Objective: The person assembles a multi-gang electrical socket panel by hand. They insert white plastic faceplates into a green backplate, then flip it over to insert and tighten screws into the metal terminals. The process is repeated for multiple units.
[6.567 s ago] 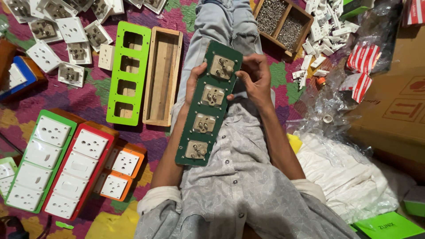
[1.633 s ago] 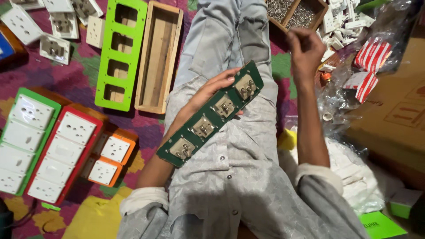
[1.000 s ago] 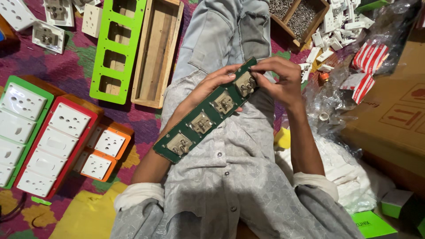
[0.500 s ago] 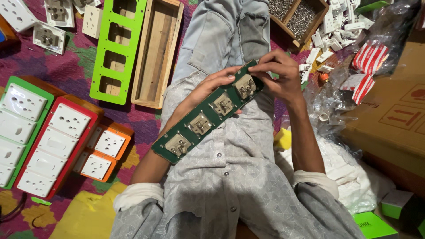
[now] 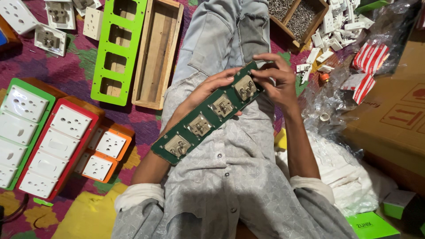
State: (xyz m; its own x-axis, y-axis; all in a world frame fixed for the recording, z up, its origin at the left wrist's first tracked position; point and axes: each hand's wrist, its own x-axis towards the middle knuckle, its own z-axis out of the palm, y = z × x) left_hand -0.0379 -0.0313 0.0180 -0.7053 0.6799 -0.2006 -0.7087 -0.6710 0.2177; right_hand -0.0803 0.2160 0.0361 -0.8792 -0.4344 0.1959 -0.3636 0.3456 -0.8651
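On lap | both hands [image 5: 208, 90] [image 5: 276, 79] still gripping green plate [image 5: 208, 119] | unchanged

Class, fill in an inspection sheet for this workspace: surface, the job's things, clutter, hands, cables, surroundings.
Surface: patterned floor cloth.
Job's things: dark green plate with four socket backs, lying slanted across the lap.
Clutter: light green frame, wooden box, red socket board, tray of screws, white parts.
Hands: left hand under the plate; right hand fingering its far end.
Cables: dark cord at the lower left edge.
Surroundings: cardboard carton, plastic bags.
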